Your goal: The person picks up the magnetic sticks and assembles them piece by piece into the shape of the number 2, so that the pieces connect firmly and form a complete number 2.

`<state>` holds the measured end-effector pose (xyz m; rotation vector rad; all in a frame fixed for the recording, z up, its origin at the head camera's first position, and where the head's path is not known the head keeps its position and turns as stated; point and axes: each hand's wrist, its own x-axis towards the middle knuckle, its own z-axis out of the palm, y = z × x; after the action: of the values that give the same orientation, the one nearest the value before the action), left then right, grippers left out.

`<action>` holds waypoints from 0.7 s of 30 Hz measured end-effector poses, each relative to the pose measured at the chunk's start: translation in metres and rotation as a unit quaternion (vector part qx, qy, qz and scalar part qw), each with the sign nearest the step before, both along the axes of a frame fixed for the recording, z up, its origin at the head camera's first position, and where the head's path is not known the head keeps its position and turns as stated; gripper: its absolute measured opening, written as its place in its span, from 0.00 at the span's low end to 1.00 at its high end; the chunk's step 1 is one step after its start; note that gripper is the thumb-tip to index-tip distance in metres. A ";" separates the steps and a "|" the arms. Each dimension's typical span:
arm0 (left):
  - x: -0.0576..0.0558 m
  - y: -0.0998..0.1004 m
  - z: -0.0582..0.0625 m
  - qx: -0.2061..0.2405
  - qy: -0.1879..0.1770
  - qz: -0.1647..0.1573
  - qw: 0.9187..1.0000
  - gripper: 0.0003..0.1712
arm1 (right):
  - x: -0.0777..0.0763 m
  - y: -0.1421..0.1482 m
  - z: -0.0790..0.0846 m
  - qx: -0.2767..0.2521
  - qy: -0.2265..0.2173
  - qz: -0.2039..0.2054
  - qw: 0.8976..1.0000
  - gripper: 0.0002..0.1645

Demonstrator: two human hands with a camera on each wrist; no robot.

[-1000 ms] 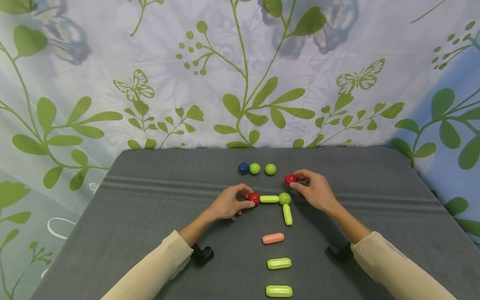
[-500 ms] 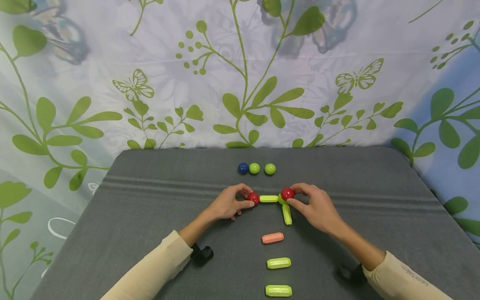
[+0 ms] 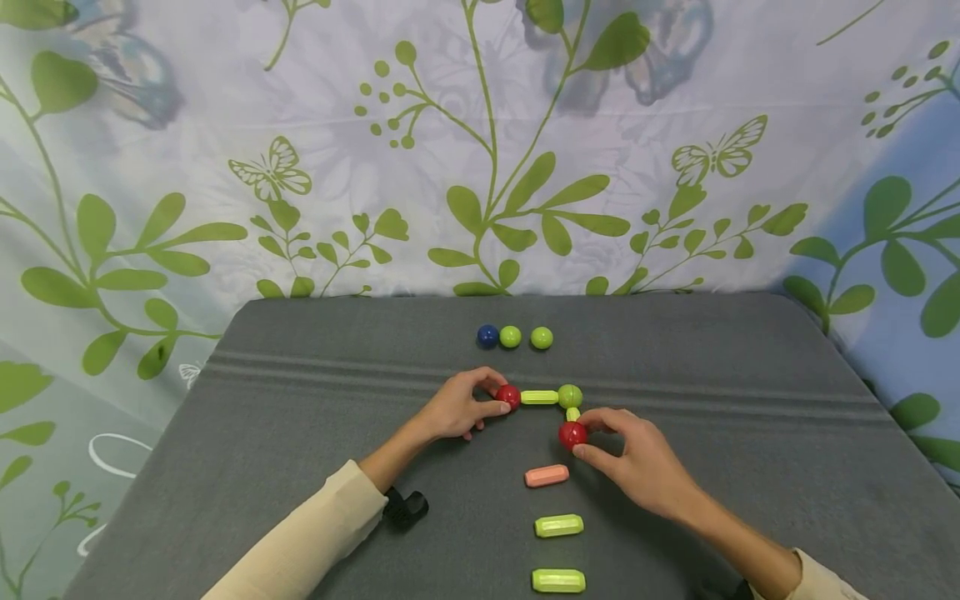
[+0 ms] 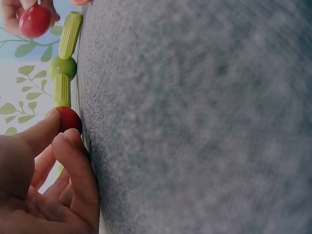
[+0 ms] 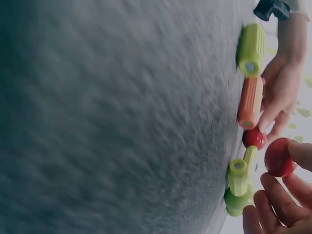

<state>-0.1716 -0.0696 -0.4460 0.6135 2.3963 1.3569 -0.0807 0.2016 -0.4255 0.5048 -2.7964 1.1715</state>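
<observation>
My left hand (image 3: 459, 406) pinches a red ball (image 4: 70, 120) low by the tabletop. From that ball a lime-green rod (image 3: 539, 397) runs right to a green ball (image 3: 570, 396), which joins a second lime-green rod (image 5: 238, 178) pointing toward me. Thumb and fingers of my right hand (image 3: 636, 460) hold another red ball (image 3: 572, 435), which overlaps the second rod's near end in the head view. Both wrist views show this ball raised above the table and apart from the rod, whose end face carries a small silvery disc.
Behind the joined pieces lie a blue ball (image 3: 487, 337) and two green balls (image 3: 510, 337). Nearer me, an orange rod (image 3: 547, 476) and two lime-green rods (image 3: 558, 526) lie in a column on the grey table (image 3: 300, 358). A patterned cloth (image 3: 420, 183) hangs behind.
My right hand has carried its red ball toward me, from behind the green ball, past it, to over the second rod's near end. My left hand stays in place on its red ball.
</observation>
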 end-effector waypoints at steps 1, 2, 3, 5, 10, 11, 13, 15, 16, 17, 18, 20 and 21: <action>0.000 0.000 0.000 0.000 0.000 0.000 1.000 0.18 | 0.002 0.000 0.000 0.003 -0.001 0.002 1.000 0.17; 0.000 0.000 0.000 -0.001 0.000 0.000 1.000 0.18 | 0.005 0.000 -0.001 0.008 -0.002 0.005 1.000 0.17; 0.000 0.000 0.000 -0.001 0.000 0.000 1.000 0.18 | 0.007 0.001 -0.001 0.012 -0.005 0.008 1.000 0.17; 0.000 0.000 0.000 -0.002 -0.001 0.001 1.000 0.18 | 0.009 0.001 -0.001 0.023 -0.010 0.013 1.000 0.17; 0.000 0.000 0.000 -0.004 -0.003 0.002 1.000 0.18 | 0.012 0.004 -0.002 0.042 -0.015 0.024 0.999 0.16; 0.000 0.000 -0.001 -0.004 -0.003 0.002 1.000 0.18 | 0.012 0.004 -0.003 0.044 -0.015 0.024 0.999 0.16; 0.000 0.000 -0.001 -0.004 -0.001 0.001 1.000 0.18 | 0.012 0.006 -0.004 0.049 -0.016 0.024 0.998 0.16; 0.000 0.000 -0.001 -0.004 -0.001 0.002 1.000 0.18 | 0.011 0.007 -0.005 0.054 -0.016 0.025 0.998 0.16; 0.000 0.001 -0.001 -0.004 -0.001 0.002 1.000 0.18 | 0.011 0.008 -0.006 0.056 -0.015 0.027 0.998 0.16; 0.000 0.001 0.000 -0.003 -0.001 0.003 1.000 0.18 | 0.011 0.008 -0.006 0.058 -0.016 0.026 0.998 0.16; 0.000 0.001 0.000 -0.003 -0.002 0.003 1.000 0.18 | 0.011 0.009 -0.007 0.062 -0.015 0.027 0.998 0.16; 0.000 0.001 0.000 -0.002 -0.004 0.004 1.000 0.18 | 0.011 0.009 -0.007 0.067 -0.019 0.028 0.997 0.16; 0.000 0.001 0.000 -0.002 -0.004 0.003 1.000 0.18 | 0.011 0.010 -0.007 0.069 -0.022 0.028 0.997 0.16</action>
<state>-0.1716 -0.0690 -0.4457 0.5981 2.3956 1.3544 -0.0698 0.2112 -0.4327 0.5797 -2.9334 1.0146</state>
